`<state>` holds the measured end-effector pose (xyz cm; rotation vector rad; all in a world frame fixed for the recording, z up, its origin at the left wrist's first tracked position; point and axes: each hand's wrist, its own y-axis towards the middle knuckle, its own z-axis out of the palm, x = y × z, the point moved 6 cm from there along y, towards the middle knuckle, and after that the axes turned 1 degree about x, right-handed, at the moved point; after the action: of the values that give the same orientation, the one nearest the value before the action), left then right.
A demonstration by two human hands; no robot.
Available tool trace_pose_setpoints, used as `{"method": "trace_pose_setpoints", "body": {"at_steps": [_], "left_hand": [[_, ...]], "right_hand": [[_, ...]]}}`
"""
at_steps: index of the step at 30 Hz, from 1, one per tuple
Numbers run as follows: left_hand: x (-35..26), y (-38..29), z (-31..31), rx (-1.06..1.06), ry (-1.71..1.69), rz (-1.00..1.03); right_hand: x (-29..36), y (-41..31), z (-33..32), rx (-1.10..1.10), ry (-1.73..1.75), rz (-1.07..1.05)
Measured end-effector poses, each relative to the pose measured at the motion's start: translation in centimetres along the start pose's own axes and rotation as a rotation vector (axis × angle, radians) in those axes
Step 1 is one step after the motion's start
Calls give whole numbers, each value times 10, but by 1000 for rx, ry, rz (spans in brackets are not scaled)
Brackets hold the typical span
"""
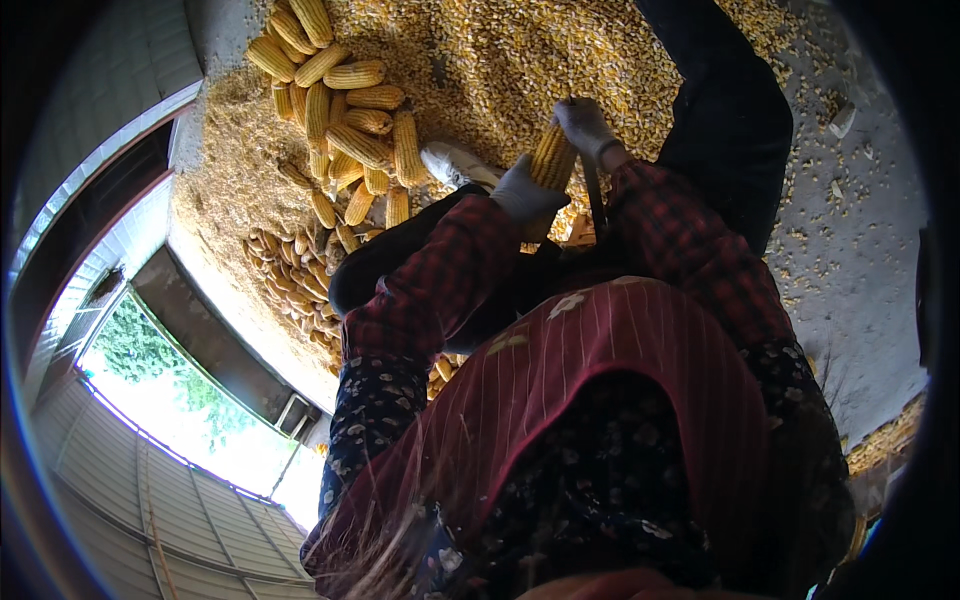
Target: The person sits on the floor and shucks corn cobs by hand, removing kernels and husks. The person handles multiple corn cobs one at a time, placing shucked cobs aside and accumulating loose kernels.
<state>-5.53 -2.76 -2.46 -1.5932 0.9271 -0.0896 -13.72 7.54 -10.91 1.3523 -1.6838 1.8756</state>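
Observation:
My left hand (527, 189), in a pale work glove, grips the lower end of a yellow ear of corn (553, 159). My right hand (583, 126), gloved too, is closed at the upper end of the same ear; how its fingers lie on it is partly hidden. A dark, narrow bar (593, 191) runs beneath my right wrist towards my lap, beside a piece of wood (581, 229). Loose corn kernels (480, 60) cover the floor beyond my hands. A pile of whole ears (360, 144) lies to the left, next to my white shoe (454, 164).
More ears (296, 281) are heaped farther left, behind my knee. Scattered kernels and a pale scrap (842, 120) lie on the concrete floor (855, 277) to the right. My dark-trousered right leg (731, 127) borders the kernels. At far left is an opening (180, 375) with greenery outside.

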Motion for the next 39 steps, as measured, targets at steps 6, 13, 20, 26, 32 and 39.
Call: {"method": "trace_pose_setpoints", "body": {"at_steps": [6, 13, 20, 26, 32, 39], "left_hand": [[9, -8, 3, 265, -521, -98], [16, 5, -2, 27, -366, 67], [-1, 7, 7, -54, 325, -82], [-2, -3, 2, 11, -77, 106], [16, -10, 19, 358, -975, -234], [27, 10, 4, 115, -610, -84]], "right_hand": [[-9, 4, 3, 91, 444, -36], [2, -6, -2, 72, 264, 149], [2, 0, -10, -156, -105, 110], [-9, -2, -2, 29, 254, 111], [-6, -2, 4, 72, 507, 66], [6, -7, -4, -30, 208, 155]]}}
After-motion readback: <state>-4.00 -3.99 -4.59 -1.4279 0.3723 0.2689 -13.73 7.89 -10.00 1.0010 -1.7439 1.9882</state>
